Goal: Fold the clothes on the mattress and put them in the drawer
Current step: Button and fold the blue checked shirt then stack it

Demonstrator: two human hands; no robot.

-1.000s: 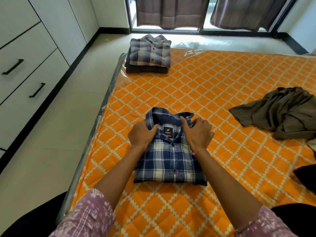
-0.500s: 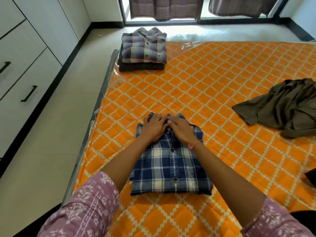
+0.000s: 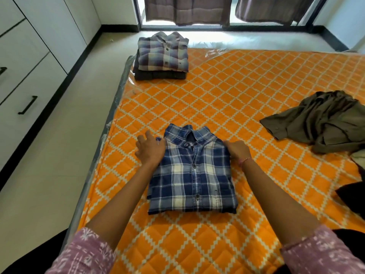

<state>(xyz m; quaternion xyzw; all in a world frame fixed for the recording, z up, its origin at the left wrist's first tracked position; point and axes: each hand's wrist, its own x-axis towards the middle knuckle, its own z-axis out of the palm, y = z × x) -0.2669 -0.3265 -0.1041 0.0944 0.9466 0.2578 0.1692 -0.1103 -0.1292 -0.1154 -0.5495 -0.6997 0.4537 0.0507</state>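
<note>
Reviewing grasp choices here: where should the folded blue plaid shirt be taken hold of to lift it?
Probably by its two long side edges, one hand from each side, fingers slid underneath. The blue plaid shirt lies as a flat folded rectangle, so support beneath should keep the fold.

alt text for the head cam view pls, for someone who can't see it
A folded blue plaid shirt lies on an orange mattress, the left hand and right hand at its shoulders. Two folded shirts are stacked at the far corner; an olive garment lies crumpled at right.

The blue plaid shirt (image 3: 192,175) is soft matt cloth; the quilted orange mattress (image 3: 237,107) wears glossy clear plastic.
</note>
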